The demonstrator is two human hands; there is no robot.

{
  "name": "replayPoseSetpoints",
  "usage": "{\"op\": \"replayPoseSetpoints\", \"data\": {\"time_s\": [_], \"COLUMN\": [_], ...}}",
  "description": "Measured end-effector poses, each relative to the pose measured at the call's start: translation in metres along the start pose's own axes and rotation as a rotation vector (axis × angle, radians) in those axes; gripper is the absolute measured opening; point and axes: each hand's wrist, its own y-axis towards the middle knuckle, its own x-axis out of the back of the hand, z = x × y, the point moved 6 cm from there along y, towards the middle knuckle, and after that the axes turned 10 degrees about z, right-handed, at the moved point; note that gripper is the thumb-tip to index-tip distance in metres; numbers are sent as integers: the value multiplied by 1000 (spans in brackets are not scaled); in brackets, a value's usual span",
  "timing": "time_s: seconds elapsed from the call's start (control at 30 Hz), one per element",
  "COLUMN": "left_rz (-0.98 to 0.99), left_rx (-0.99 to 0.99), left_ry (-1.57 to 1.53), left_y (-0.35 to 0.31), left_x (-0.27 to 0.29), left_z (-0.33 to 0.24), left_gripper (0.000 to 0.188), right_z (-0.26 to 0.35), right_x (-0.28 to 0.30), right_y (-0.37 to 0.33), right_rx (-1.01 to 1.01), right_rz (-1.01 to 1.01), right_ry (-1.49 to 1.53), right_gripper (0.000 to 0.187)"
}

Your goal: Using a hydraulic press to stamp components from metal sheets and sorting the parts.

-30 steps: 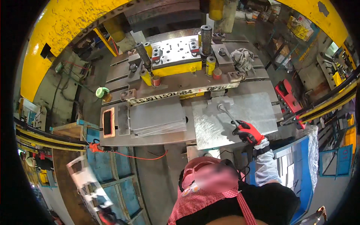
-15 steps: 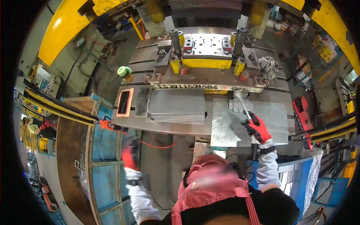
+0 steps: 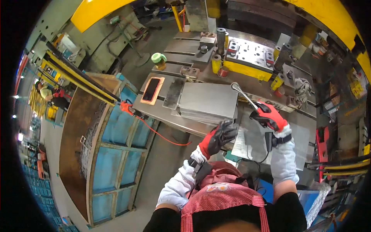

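Observation:
My right hand (image 3: pixel 269 116), in a red and black glove, is closed around the handle of a silver wrench with a round head (image 3: pixel 246 96). The wrench's head reaches over the right edge of a stack of grey metal sheets (image 3: pixel 208 99). My left hand (image 3: pixel 219 138), gloved alike, is open and holds nothing. Its fingers stretch toward the near right corner of the stack. Under my right hand lies a shiny flat metal sheet (image 3: pixel 247 141), partly covered by my arm.
Behind the stack stands a press die with a pale top plate (image 3: pixel 249 52) and yellow posts. A phone (image 3: pixel 151 89) and a green-lidded jar (image 3: pixel 158 59) are on the left. A rag (image 3: pixel 303 89) lies at right. A blue-panelled bin (image 3: pixel 119 133) stands left, beside a red cable (image 3: pixel 166 142).
My view has turned, shifting the bench in the picture. My left hand has come from the left to the stack's near edge. The wrench's head now points over the stack.

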Motion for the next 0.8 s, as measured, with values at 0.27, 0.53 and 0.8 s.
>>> {"op": "replayPoseSetpoints", "data": {"time_s": [0.27,0.53,0.8], "left_rz": [-44,-270,-229], "left_rx": [-350,-337,-161], "left_ry": [-408,375,1208], "left_y": [41,35,2], "left_x": [21,33,-3], "left_z": [-34,-58,-54], "left_gripper": [36,27,16], "right_z": [4,-12,-46], "right_x": [-27,-43,-53], "right_y": [-34,-46,-120], "right_rx": [-30,-98,-111], "right_rz": [-39,-5,71], "right_ry": [29,68,132], "right_gripper": [53,52,57]}}
